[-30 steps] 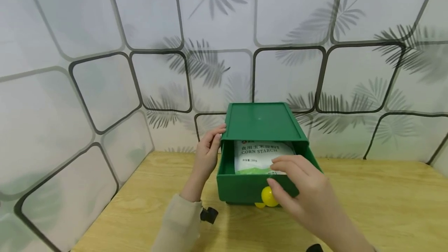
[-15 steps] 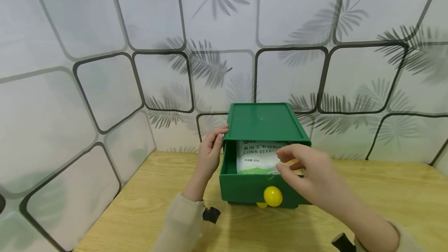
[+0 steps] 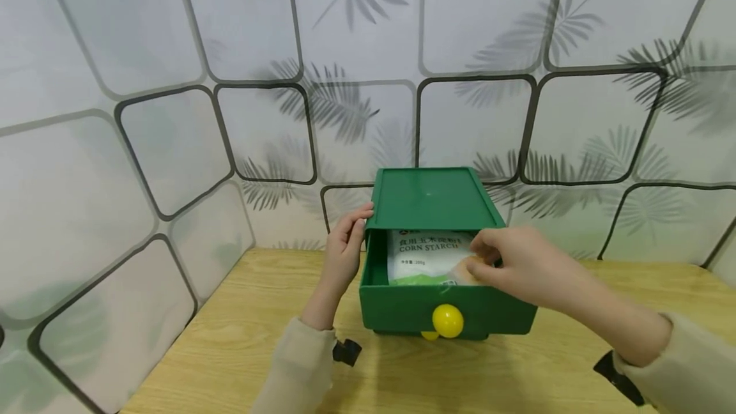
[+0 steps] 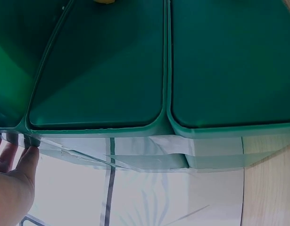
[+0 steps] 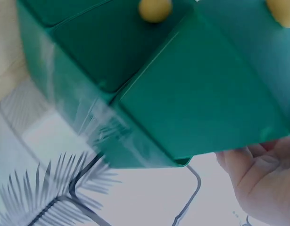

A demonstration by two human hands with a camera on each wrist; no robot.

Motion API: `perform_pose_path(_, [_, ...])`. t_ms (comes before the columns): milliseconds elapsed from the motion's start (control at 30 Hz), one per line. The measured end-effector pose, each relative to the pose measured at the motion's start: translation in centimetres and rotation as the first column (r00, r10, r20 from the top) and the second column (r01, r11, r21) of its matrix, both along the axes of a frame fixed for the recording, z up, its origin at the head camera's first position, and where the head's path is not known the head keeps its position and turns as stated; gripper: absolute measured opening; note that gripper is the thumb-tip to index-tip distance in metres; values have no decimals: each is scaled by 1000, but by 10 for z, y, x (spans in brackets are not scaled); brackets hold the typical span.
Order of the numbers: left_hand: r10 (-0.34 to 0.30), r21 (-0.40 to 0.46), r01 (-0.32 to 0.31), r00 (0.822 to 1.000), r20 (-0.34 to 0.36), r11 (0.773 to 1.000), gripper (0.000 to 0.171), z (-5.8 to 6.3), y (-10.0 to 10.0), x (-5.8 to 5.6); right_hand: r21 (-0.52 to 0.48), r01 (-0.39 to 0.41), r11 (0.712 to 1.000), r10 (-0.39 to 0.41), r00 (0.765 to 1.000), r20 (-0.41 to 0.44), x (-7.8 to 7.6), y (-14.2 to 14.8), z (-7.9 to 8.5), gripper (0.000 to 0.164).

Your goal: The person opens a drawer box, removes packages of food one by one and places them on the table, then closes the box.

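Observation:
A green drawer cabinet [image 3: 434,198] stands on the table. Its top drawer [image 3: 397,306] is pulled out and has a round yellow knob. Inside leans a white bag of corn starch [image 3: 422,260] with green and beige printing at its foot. The left hand [image 3: 343,248] rests its fingers against the cabinet's left side. The right hand [image 3: 523,267] reaches over the drawer's right rim, thumb and fingers pinching the bag's right part. In the right wrist view the right fingers lie partly hidden behind the drawer front [image 5: 196,94].
Another yellow knob [image 3: 429,335] shows below the pulled-out drawer. The cabinet stands on a wood-grain table [image 3: 276,292]. Patterned wall covering [image 3: 368,50] with leaf prints rises behind and to the left.
The right hand has moved rightward from in front of the bag, and its thumb and fingers have drawn together at the bag's right part. Left hand, drawer and bag stay in place.

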State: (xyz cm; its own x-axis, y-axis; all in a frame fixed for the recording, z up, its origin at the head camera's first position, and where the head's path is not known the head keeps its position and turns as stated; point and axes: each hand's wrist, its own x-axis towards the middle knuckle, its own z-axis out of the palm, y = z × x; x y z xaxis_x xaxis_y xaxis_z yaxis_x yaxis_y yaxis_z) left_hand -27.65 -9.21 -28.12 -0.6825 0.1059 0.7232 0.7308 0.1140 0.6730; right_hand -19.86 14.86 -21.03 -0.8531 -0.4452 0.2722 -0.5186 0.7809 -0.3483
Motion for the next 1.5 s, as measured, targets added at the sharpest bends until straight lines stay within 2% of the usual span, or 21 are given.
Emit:
perform_pose_path(100, [11,-3,-11,1000,-5,1000,25,0,-1,0,67,-6,998,4,999,35,-2,0,0,18])
perform_pose_path(267, [15,-16,-15,1000,-3,1000,24,1,0,1,140,10,990,-21,997,79,-4,-2,3,39])
perform_pose_path(500, [14,-8,-15,1000,-19,1000,24,-1,0,0,247,20,969,-56,988,141,-9,-9,10,47])
perform_pose_path(700, [9,-7,-9,1000,-30,1000,24,-3,1,-3,321,24,947,-111,960,255,-12,-17,15,46])
perform_pose_path(833, [6,-6,-6,999,-53,1000,24,-12,-1,-15,343,-2,939,-116,939,323,-14,-19,17,46])
perform_pose_path(933, [6,-8,-6,997,-74,1000,24,-18,-3,-23,346,-33,938,-101,927,361,-17,-20,18,47])
perform_pose_path(1133, [13,-6,-14,999,-41,1000,24,-3,-1,-4,322,-52,945,-85,913,400,-20,-21,19,47])
perform_pose_path(1167, [16,-6,-16,999,-32,1000,24,0,-1,-1,310,-47,950,-85,913,399,-20,-21,18,47])
perform_pose_path(1367, [24,-17,-24,999,-37,1000,24,1,0,1,219,26,975,-105,929,356,-18,-20,14,45])
perform_pose_path(1433, [23,-18,-24,999,-39,1000,24,0,1,1,163,42,986,-101,922,373,-19,-19,13,42])
perform_pose_path(1500, [20,-15,-20,999,-39,1000,24,0,1,1,92,64,994,-97,905,415,-19,-18,12,40])
